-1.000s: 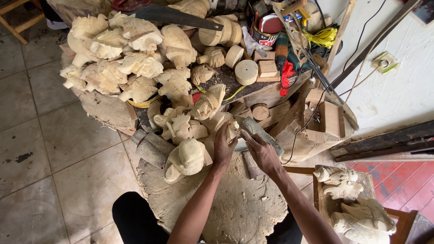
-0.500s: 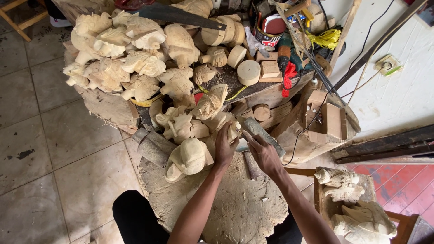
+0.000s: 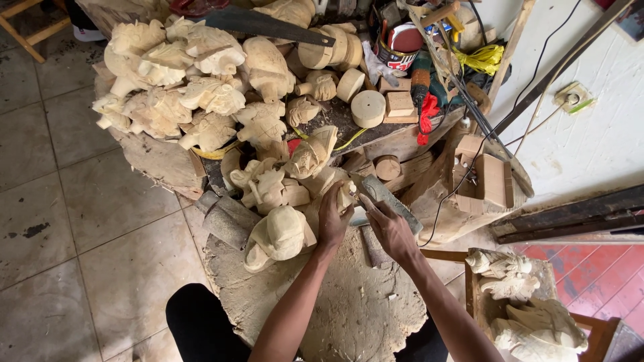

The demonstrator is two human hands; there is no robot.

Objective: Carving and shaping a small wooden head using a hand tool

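Head view, left hand (image 3: 333, 218): fingers are curled around a pale wood carving (image 3: 343, 191), held against the round wooden block (image 3: 349, 308)
Head view, right hand (image 3: 388, 228): closed on a grey metal tool (image 3: 389, 200), its end laid beside the carving

I see a floor of grey tiles (image 3: 60, 201), scuffed and stained, turning to red tiles (image 3: 590, 268) at lower right. A white wall (image 3: 590, 134) runs along the right, carrying a socket (image 3: 570, 97) and dark cables (image 3: 537, 80). Daylight falls evenly.
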